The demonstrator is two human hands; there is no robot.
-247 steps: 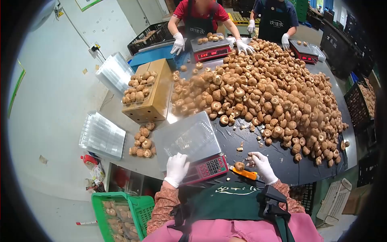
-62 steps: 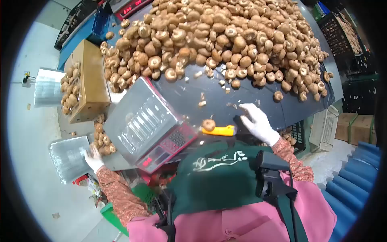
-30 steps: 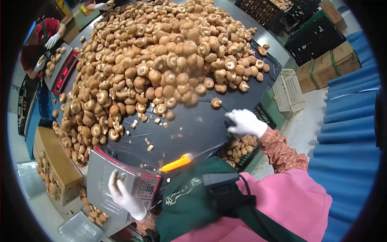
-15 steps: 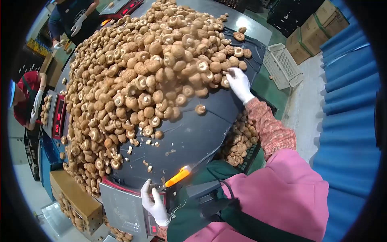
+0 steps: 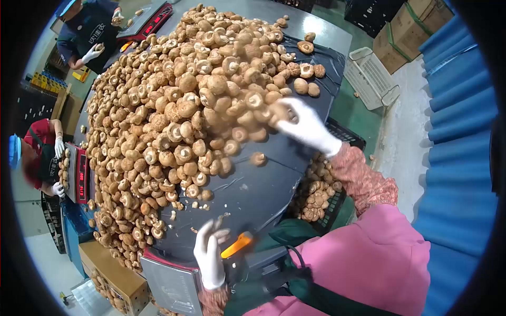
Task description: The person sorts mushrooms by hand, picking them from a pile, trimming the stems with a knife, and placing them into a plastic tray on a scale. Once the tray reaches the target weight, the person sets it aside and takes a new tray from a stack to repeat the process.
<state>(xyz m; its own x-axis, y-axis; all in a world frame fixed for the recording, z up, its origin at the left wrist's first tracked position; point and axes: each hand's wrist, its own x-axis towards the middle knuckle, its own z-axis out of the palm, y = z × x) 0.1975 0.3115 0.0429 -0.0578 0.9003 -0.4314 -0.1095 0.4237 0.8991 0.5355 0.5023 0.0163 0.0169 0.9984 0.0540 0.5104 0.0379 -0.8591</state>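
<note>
Reaching into mushroom pile (image 5: 174, 105) with blurred right hand (image 5: 304, 126), finger grip untellable, could roll caps off counter (image 5: 263, 184); left hand (image 5: 210, 253), fingers splayed, beside knife (image 5: 237, 245).

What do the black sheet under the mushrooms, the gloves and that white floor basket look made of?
Sheet: probably thin plastic film; black, glossy, creased, with light streaks. Gloves on left hand and right hand: white, matte, snug; fabric or rubber, too blurred to tell. Basket: likely rigid moulded plastic; white, open lattice walls.
</note>
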